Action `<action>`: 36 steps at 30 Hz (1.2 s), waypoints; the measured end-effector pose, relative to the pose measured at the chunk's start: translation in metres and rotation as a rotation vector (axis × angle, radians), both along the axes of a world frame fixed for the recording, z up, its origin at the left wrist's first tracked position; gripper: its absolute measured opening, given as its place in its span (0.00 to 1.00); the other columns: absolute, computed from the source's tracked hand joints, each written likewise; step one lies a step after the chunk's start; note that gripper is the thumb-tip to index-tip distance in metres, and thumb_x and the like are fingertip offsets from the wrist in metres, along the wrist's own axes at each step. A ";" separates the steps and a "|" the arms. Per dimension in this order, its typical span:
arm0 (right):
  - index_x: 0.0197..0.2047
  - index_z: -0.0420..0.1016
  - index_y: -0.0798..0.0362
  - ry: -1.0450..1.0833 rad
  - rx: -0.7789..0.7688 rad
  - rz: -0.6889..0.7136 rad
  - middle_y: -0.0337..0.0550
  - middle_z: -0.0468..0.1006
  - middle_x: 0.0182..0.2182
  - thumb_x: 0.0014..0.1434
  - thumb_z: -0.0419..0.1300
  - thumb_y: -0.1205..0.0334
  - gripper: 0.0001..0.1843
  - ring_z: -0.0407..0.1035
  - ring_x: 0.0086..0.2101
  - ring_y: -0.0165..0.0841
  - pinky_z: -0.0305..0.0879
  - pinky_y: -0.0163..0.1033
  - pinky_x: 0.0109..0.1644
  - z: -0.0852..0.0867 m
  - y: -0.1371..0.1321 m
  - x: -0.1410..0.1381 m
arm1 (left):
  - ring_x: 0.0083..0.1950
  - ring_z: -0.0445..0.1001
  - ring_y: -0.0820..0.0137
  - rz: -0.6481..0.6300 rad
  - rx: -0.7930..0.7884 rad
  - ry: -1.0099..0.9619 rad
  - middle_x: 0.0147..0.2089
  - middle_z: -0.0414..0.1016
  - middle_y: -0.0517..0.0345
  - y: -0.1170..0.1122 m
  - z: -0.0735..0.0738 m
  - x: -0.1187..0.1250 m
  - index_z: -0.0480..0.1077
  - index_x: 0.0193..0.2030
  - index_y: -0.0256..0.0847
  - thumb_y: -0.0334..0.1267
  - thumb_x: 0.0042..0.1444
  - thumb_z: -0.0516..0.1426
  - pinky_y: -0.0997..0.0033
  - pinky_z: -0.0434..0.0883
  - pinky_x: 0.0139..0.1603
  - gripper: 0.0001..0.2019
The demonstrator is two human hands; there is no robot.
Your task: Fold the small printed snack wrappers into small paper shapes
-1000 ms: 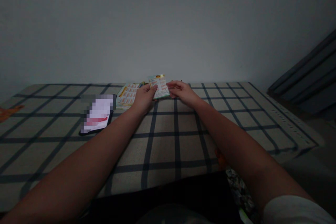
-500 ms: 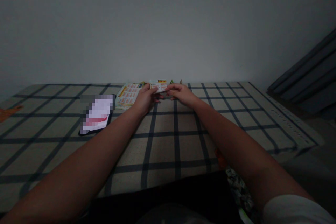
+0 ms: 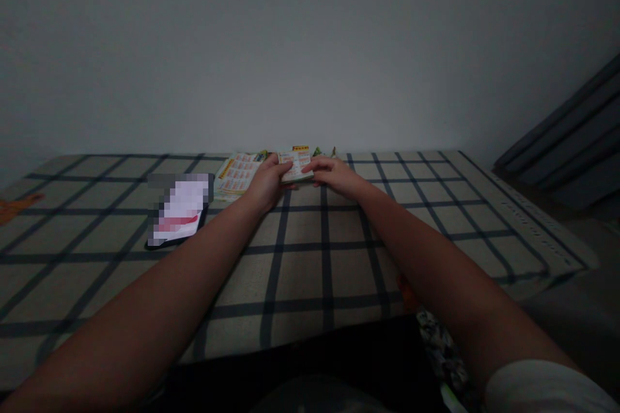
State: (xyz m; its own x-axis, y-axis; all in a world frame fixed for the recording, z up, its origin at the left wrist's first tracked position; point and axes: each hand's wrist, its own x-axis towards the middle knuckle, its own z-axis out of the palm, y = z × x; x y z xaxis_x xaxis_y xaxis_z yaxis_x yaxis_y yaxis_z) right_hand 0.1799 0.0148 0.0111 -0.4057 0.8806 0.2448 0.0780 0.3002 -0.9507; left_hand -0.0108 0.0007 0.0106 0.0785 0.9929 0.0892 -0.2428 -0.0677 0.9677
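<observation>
Near the far edge of the table, my left hand (image 3: 268,182) grips a small stack of printed paper cards (image 3: 296,171) by its left side, thumb on top. The cards are white with orange-red blocks and a yellow strip along the far end. My right hand (image 3: 339,177) closes on the right side of the same stack, its fingers at the edge. Just left of my left hand lies a larger printed sheet or pile of sheets (image 3: 236,174) in similar colours, partly covered by that hand.
A phone (image 3: 180,210) with a lit, blurred screen lies to the left on the checked tablecloth (image 3: 300,271). Small green items (image 3: 317,151) sit against the wall (image 3: 310,51) behind my hands. A dark curtain (image 3: 571,135) hangs at the right.
The cards have tilted down and show more of their top face and thick near edge. My right hand has shifted slightly right and its fingers have come closer together on the stack.
</observation>
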 end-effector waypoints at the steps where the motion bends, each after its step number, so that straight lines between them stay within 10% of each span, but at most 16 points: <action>1: 0.37 0.83 0.52 0.001 -0.008 -0.004 0.45 0.81 0.46 0.52 0.64 0.71 0.10 0.73 0.40 0.31 0.70 0.31 0.35 -0.001 0.001 0.000 | 0.39 0.80 0.63 -0.005 -0.003 -0.008 0.47 0.81 0.49 -0.001 0.001 0.000 0.71 0.43 0.39 0.35 0.53 0.62 0.72 0.75 0.25 0.11; 36: 0.42 0.83 0.52 -0.037 -0.015 -0.033 0.45 0.82 0.46 0.60 0.65 0.65 0.07 0.74 0.42 0.32 0.72 0.33 0.38 0.003 -0.001 0.001 | 0.34 0.82 0.68 -0.128 0.003 -0.093 0.49 0.84 0.45 -0.003 0.004 0.000 0.77 0.46 0.35 0.28 0.50 0.63 0.77 0.75 0.24 0.14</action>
State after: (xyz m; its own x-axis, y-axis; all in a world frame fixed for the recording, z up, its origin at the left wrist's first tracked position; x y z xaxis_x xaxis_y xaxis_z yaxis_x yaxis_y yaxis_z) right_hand 0.1812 0.0139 0.0144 -0.3852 0.8971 0.2163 0.1231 0.2823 -0.9514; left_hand -0.0109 -0.0023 0.0150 0.1961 0.9750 0.1049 -0.3383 -0.0332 0.9405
